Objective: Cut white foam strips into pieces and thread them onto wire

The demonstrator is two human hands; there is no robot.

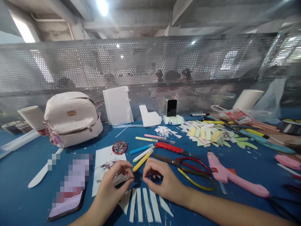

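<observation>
My left hand is over the lower middle of the blue table, thumb and forefinger pinched together. Close beside it my right hand is also curled in a pinch. Whatever sits between the fingertips is too small to make out. Several white strips lie in a row just below the hands. Partly behind my left hand is a white sheet of paper with loose multicoloured beads. A round red dish of beads rests at its top edge. Several marker pens, among them a yellow pen, lie beyond the fingers.
To the right are scissors, a red-handled knife and a pink glue gun. Behind them is a pile of paper pieces. A phone and a white backpack are on the left. A perforated metal partition stands behind.
</observation>
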